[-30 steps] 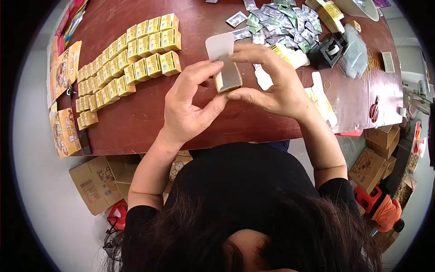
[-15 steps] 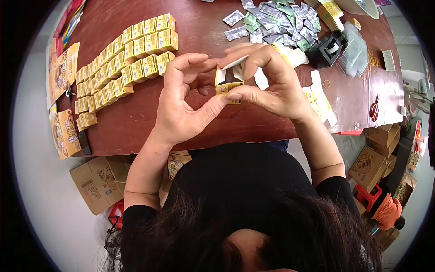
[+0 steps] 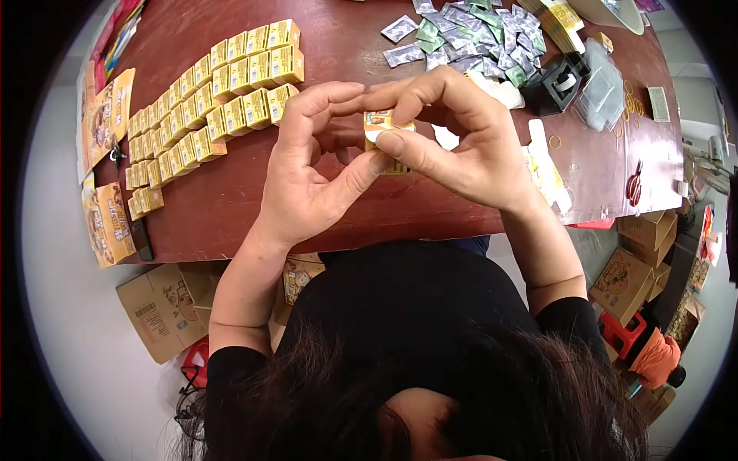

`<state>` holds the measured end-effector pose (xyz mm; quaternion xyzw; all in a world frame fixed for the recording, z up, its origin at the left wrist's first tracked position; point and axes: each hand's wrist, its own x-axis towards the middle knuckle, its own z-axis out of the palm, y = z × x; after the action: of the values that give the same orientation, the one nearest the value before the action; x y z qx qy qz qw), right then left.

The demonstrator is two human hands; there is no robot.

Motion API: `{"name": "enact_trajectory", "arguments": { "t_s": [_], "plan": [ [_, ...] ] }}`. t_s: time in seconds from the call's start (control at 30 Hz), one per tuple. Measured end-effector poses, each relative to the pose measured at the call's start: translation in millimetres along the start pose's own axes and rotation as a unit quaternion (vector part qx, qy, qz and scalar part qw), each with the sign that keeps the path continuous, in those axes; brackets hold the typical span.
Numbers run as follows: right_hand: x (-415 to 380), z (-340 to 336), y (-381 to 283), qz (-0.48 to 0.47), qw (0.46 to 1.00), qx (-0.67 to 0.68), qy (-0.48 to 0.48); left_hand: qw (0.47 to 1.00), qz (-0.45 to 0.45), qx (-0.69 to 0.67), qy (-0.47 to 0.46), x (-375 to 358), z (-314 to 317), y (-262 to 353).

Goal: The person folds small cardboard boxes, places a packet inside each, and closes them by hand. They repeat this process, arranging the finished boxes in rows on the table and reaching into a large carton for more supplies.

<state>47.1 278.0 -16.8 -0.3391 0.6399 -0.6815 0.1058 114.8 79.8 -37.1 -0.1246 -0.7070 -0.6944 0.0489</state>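
Note:
Between my two hands, above the dark red table (image 3: 323,223), is a small yellow box (image 3: 378,123) with its top flap folded down. My left hand (image 3: 311,169) grips the box from the left, thumb at its lower front edge. From the right, my right hand (image 3: 469,146) holds the box, its thumb pressed on the front edge of the flap. Fingers hide much of the box's sides. Rows of similar small yellow boxes (image 3: 238,74) stand to the left. A pile of grey and green sachets (image 3: 477,38) lies beyond my hands.
A black tape dispenser (image 3: 555,83), clear plastic bags (image 3: 600,88), rubber bands and red scissors (image 3: 634,184) lie at the right. Flat printed packs (image 3: 110,223) lie at the left edge. Cardboard boxes (image 3: 165,311) stand below; another person in orange (image 3: 657,359) is at the lower right.
The box's raised flap has been folded down over its opening. My right thumb and fingers have moved onto the top of the box.

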Motion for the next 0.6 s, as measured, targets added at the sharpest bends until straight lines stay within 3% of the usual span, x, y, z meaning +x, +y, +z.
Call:
{"name": "enact_trajectory", "arguments": {
  "t_s": [0.07,0.13,0.2,0.27,0.33,0.37,0.43,0.47,0.57,0.6],
  "plan": [
    [4.4,1.1,-6.9,0.026,0.999,-0.023,-0.005,0.999,0.040,0.023,-0.007,-0.4,-2.3,-2.5],
    [11.0,2.9,-10.9,0.102,0.992,0.073,0.023,0.998,0.055,0.033,-0.012,-2.0,-4.9,-1.8],
    [13.4,2.5,-6.9,0.097,0.992,0.082,0.021,0.998,0.066,0.014,0.003,-1.1,-2.3,-1.7],
    [15.3,3.3,-7.1,0.057,0.998,-0.006,-0.014,0.997,0.078,-0.003,0.019,-0.1,-4.3,-3.0],
    [16.0,-1.5,-6.2,0.050,0.997,0.009,-0.050,0.997,0.072,-0.015,0.003,-1.7,-11.0,-6.6],
    [16.1,-2.9,-3.6,0.004,0.997,-0.035,-0.074,0.997,0.072,-0.010,0.011,-3.9,-14.9,-6.9],
    [17.5,-0.9,-3.5,-0.044,0.989,-0.080,-0.118,0.998,0.047,0.029,-0.009,-10.0,-23.1,-4.4],
    [16.4,4.8,-6.4,-0.052,0.982,-0.138,-0.114,1.000,0.010,-0.002,0.020,-10.8,-22.0,2.8],
    [18.8,14.6,0.6,-0.085,0.960,-0.220,-0.151,0.992,-0.079,-0.102,-0.008,-27.9,-34.4,2.2],
    [18.9,18.5,2.8,-0.083,0.956,-0.229,-0.164,0.998,-0.047,-0.029,-0.043,-32.4,-43.4,-2.2]
  ]
}}
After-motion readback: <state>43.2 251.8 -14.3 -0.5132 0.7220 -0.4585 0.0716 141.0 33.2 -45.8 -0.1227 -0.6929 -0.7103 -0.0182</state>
